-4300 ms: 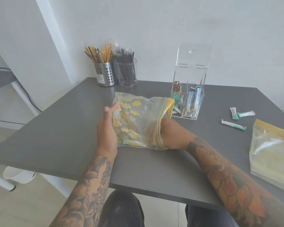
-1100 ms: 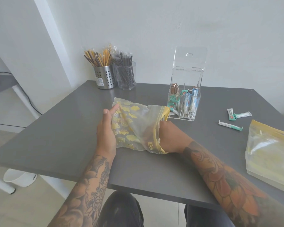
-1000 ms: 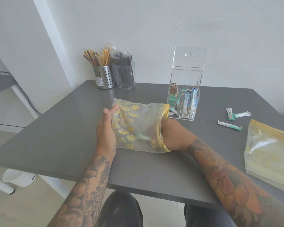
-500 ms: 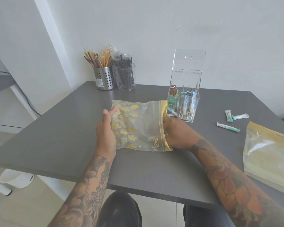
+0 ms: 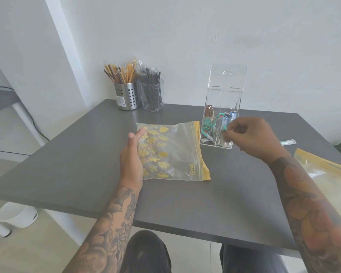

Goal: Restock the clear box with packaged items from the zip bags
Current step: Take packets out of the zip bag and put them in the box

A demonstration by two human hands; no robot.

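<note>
At the centre of the frame a person's left hand (image 5: 131,156) lies open and flat on the closed end of a zip bag (image 5: 171,152), pinning it to the grey table (image 5: 77,164). The right hand (image 5: 250,137), right of centre, pinches a small teal-tipped packet (image 5: 224,133) between fingertips at the rim of the clear box (image 5: 220,117), whose lid stands open.

The box, just beyond the bag's yellow zip edge, already holds a good stock: teal packets in its left compartment, blue ones to the right, brown ones at the back. The bag looks flat and nearly empty, so this round of restocking appears close to done, though motion blur hides whether anything small is left inside. A second bag (image 5: 327,180) at the right edge looks fuller, and a loose packet (image 5: 287,142) lies on the table behind the right wrist; both likely remain to be dealt with.
</note>
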